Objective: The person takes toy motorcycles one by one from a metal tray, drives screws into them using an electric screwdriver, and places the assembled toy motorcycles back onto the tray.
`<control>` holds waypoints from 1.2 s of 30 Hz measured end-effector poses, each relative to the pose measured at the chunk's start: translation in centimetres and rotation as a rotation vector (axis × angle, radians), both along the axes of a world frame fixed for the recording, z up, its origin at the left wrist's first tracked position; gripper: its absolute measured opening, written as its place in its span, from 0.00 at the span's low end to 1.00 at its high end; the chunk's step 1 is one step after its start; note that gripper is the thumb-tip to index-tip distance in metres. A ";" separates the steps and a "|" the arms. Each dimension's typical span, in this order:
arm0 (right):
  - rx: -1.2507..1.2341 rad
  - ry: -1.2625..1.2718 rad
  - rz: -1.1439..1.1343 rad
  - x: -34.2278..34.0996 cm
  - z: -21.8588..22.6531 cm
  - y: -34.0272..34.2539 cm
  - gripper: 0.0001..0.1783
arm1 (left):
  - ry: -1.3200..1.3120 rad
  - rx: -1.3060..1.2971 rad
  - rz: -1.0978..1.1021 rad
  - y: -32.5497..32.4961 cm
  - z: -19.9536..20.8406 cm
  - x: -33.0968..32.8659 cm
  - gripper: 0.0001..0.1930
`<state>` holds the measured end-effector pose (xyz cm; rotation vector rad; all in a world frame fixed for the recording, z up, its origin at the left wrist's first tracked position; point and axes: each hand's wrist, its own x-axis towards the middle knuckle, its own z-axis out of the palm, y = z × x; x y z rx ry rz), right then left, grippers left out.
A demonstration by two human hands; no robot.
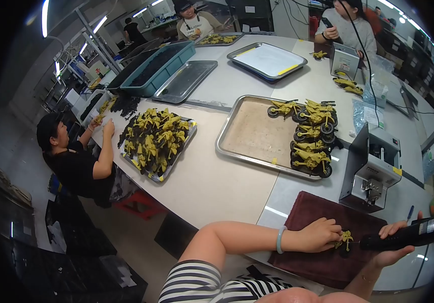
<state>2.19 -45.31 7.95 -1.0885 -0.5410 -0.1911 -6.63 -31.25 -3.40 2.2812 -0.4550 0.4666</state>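
Observation:
On a dark maroon cloth (303, 214), my left hand (322, 234) has its fingers closed on a small yellow-and-black toy motorcycle (347, 236). A pale green bangle rings that wrist. My right hand (395, 256) is wrapped around a black electric screwdriver (404, 235), held nearly level. Its thin bit points left and reaches the toy; whether it sits on a screw is too small to tell. Beyond the cloth lies a metal tray (249, 131), with several yellow toy motorcycles (312, 146) with black wheels lined up along its right side.
A silver boxy machine (371, 177) stands just past the cloth. To the left, another tray is heaped with yellow-and-black toy parts (156, 139). Farther off are a teal bin (158, 70), a paper-lined tray (265, 59) and a hanging cable (366, 65). Co-workers sit around the table.

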 end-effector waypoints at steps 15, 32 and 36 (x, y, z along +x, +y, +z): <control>0.036 -0.024 0.046 -0.5 -0.2 0.3 0.50 | 0.006 0.040 -0.020 0.2 0.1 -0.1 0.15; 0.012 -0.022 0.048 -0.6 0.0 0.3 0.50 | 0.006 0.005 -0.018 0.2 0.3 0.1 0.13; 0.012 -0.022 0.045 -0.7 0.0 0.3 0.51 | -0.001 -0.031 -0.015 0.0 0.3 0.0 0.13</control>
